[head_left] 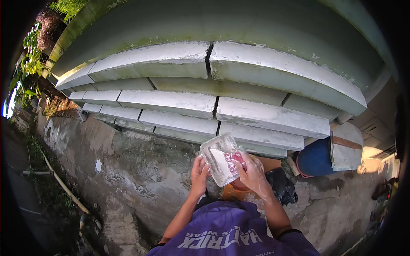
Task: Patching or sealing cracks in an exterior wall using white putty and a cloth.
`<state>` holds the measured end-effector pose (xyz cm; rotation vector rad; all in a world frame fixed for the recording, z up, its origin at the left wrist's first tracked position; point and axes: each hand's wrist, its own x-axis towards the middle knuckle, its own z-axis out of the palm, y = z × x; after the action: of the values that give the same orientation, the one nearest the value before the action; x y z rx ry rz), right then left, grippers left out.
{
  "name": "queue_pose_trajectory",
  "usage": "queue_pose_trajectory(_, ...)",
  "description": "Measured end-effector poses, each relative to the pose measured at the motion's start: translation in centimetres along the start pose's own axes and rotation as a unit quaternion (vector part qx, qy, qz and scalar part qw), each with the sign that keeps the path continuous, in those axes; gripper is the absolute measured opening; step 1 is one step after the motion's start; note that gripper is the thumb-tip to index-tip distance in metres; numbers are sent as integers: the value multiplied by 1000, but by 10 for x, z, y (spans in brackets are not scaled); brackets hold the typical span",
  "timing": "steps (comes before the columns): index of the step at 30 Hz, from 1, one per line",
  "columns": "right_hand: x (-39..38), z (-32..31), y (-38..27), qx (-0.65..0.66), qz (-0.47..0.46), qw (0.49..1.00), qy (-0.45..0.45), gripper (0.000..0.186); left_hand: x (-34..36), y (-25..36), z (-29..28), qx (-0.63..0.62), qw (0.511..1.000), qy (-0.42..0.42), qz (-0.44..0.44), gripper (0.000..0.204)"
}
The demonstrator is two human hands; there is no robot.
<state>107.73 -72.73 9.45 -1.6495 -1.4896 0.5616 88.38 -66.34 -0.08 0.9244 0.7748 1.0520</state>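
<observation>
In front of my body I hold a clear rectangular plastic container (215,152) smeared with white paste. My left hand (199,173) is closed on its left edge. My right hand (255,179), coated with pale residue, is on a red, white-smeared object (232,162) at the container's right side; I cannot make out exactly what it is. Below the container an orange bucket (239,186) is partly hidden, beside a black plastic bag (282,190).
Ahead are pale green stepped concrete slabs (286,68) with white-coated faces. A blue barrel (314,160) and a board (347,155) stand at the right. A pale pipe (64,190) runs along weeds at the left, over stained concrete ground (132,179).
</observation>
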Motion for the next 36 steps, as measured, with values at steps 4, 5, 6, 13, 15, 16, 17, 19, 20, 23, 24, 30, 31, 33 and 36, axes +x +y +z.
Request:
queue_pose_trajectory(4,-4,-5,-1,-8,0,1000,9,29,-2,0,15,-23,1000,-12,-8,41)
queue_pose_trajectory(5,-5,-5,3,-15,-7,1000,17,27,-3,2,20,-18,1000,-8,-13,40)
queue_pose_trajectory(6,-6,-5,5,-21,-15,999,24,26,-3,3,24,-13,1000,-3,-17,39)
queue_pose_trajectory(13,-10,-1,9,0,-39,997,65,21,-4,8,38,-14,1000,13,-18,40)
queue_pose_trajectory(15,-9,-1,9,22,-26,997,63,20,-4,7,38,-11,1000,19,-13,41)
queue_pose_trajectory(16,-10,-1,10,23,-26,997,62,20,-4,6,37,-10,1000,20,-13,41)
queue_pose_trajectory(17,-10,0,11,23,-22,997,66,20,-4,5,36,-12,1000,22,-11,41)
queue_pose_trajectory(19,-10,0,16,24,-18,997,70,20,-5,3,34,-14,1000,25,-9,41)
queue_pose_trajectory(20,-11,0,20,34,-16,997,63,20,-5,2,33,-28,999,24,-3,41)
queue_pose_trajectory(23,-11,-1,21,48,-16,997,58,20,-6,4,32,-51,999,19,6,40)
queue_pose_trajectory(24,-11,-2,21,50,-18,997,59,19,-7,4,32,-60,998,15,8,40)
queue_pose_trajectory(30,-15,4,4,-28,-67,995,69,23,-9,-4,31,-72,997,-25,19,40)
queue_pose_trajectory(31,-15,4,0,-28,-66,995,70,23,-9,-3,33,-71,997,-26,18,40)
queue_pose_trajectory(33,-17,3,-8,-72,-154,978,120,19,-10,2,37,-69,998,-2,7,42)
queue_pose_trajectory(36,-22,-5,-20,-69,-142,979,131,17,-7,11,34,-109,994,18,23,44)
